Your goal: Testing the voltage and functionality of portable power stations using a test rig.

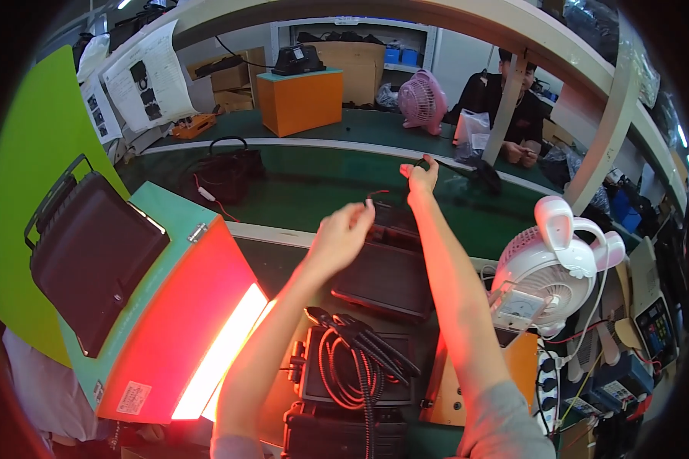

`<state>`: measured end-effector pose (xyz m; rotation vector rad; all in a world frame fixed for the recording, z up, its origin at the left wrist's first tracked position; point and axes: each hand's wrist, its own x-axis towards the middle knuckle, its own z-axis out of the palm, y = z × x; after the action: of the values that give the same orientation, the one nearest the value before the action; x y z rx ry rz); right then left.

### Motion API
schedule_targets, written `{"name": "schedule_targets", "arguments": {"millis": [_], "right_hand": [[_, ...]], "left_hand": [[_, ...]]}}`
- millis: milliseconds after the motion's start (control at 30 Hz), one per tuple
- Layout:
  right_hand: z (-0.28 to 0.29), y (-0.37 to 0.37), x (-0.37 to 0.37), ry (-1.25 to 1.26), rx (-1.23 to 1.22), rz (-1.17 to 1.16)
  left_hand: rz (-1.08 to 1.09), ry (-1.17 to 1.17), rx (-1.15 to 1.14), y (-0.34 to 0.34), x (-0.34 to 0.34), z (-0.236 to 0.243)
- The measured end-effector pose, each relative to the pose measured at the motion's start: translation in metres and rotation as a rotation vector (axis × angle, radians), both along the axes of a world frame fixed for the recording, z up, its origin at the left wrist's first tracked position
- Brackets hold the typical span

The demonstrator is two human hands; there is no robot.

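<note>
My left hand (343, 237) is closed in a pinch, with a small white-tipped wire end (370, 202) at its fingertips. A thin red wire (379, 192) curls just beyond it. Farther forward and to the right, my right hand (422, 182) is closed around something dark, mostly hidden by the fingers. Below both hands lies a flat black case (383, 279), with another dark part at its far end. Nearer me, a coiled black cable (356, 359) rests on a second black case (398, 386).
At left, a black case (99, 252) stands on a green-topped box (184, 306) with a glowing red-white side. A white fan (543, 279) and a meter (519, 306) are at right. Another black case with wires (226, 172) lies on the green belt (321, 180). A person (513, 107) sits across.
</note>
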<state>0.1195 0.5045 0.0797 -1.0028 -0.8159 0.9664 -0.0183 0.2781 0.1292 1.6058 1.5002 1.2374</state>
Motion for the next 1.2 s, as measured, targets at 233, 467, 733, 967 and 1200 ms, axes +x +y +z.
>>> {"name": "schedule_targets", "arguments": {"millis": [233, 467, 733, 967, 1200], "right_hand": [[0.037, -0.161, -0.038, -0.818, 0.497, -0.145], [0.028, -0.188, -0.021, -1.185, 0.446, -0.022], [0.060, -0.075, 0.042, 1.312, -0.065, 0.036], [0.108, -0.058, 0.022, 0.542, -0.200, 0.012], [0.178, -0.223, -0.020, -0.198, 0.345, 0.199]], "left_hand": [[-0.264, 0.052, -0.147, 0.111, 0.000, 0.030], [-0.267, -0.512, -0.265, 0.109, 0.008, 0.060], [-0.701, -0.046, 0.065, 0.037, 0.000, 0.056], [-0.462, 0.218, -0.071, -0.017, -0.006, 0.049], [-0.224, 0.799, 0.354, -0.051, -0.007, 0.024]]}}
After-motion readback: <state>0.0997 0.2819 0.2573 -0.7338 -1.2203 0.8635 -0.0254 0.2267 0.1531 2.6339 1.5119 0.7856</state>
